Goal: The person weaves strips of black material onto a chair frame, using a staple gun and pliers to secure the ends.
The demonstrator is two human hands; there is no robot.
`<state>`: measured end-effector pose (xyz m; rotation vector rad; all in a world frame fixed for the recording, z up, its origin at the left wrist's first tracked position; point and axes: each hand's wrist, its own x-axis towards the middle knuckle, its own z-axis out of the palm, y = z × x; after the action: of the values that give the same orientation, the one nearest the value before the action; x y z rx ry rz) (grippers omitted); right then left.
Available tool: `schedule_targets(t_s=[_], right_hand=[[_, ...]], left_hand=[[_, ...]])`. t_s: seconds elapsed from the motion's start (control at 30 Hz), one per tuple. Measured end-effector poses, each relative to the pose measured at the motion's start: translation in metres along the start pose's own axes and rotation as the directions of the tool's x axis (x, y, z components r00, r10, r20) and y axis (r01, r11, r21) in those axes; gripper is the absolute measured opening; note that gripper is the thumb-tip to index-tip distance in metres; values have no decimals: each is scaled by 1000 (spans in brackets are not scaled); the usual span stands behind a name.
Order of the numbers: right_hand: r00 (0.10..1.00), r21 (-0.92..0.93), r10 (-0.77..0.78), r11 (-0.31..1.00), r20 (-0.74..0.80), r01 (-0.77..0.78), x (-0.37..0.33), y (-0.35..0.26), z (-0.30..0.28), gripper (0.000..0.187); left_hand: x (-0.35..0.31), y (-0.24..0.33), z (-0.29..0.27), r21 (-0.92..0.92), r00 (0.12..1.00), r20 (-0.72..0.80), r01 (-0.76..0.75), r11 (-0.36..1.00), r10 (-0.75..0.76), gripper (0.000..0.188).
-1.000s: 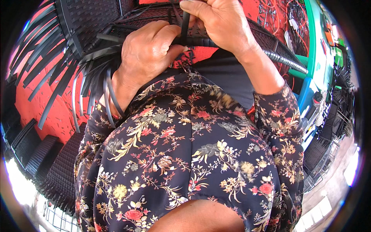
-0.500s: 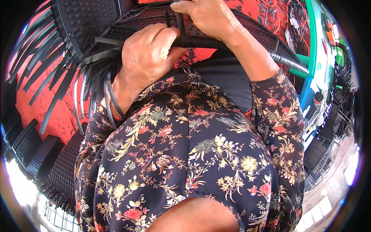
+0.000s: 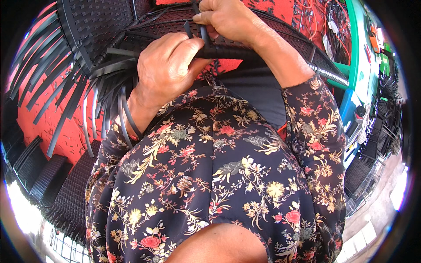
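Note:
A black woven wicker frame (image 3: 109, 22) stands in front of me, with several loose black plastic strips (image 3: 66, 92) hanging from its left side. My left hand (image 3: 169, 70) is closed around the wrapped black rail of the frame (image 3: 232, 53) and pinches a strip against it. My right hand (image 3: 228, 19) is just above, at the top edge, with its fingers shut on an upright black strip (image 3: 202, 33). The two hands almost touch. My dark flowered sleeves and garment (image 3: 210, 175) fill the lower half of the view.
The floor (image 3: 39, 122) under the frame is red. A bare ribbed metal tube end (image 3: 329, 75) sticks out to the right. Green and blue furniture (image 3: 357, 79) stands at the right. More black woven pieces (image 3: 39, 175) are stacked at the lower left.
Both hands have shifted slightly upward and to the left along the rail. The right hand has pulled its strip higher, toward the top edge of the view.

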<state>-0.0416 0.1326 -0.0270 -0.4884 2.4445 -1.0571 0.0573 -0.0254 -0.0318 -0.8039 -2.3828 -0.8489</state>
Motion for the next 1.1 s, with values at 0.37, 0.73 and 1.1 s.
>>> schedule_targets(t_s=[0.37, 0.73, 1.1], right_hand=[[982, -8, -19, 1000, 190, 21, 4, 13, 11, 20], [834, -210, -181, 974, -522, 80, -69, 29, -28, 27], [17, 81, 402, 226, -916, -971, -418, 245, -174, 67]], left_hand=[[-1, -7, 0, -77, 996, 43, -75, 994, 79, 40], [7, -8, 4, -169, 985, 173, 40, 985, -10, 33], [-6, -36, 20, -259, 981, 179, -25, 966, 73, 31]])
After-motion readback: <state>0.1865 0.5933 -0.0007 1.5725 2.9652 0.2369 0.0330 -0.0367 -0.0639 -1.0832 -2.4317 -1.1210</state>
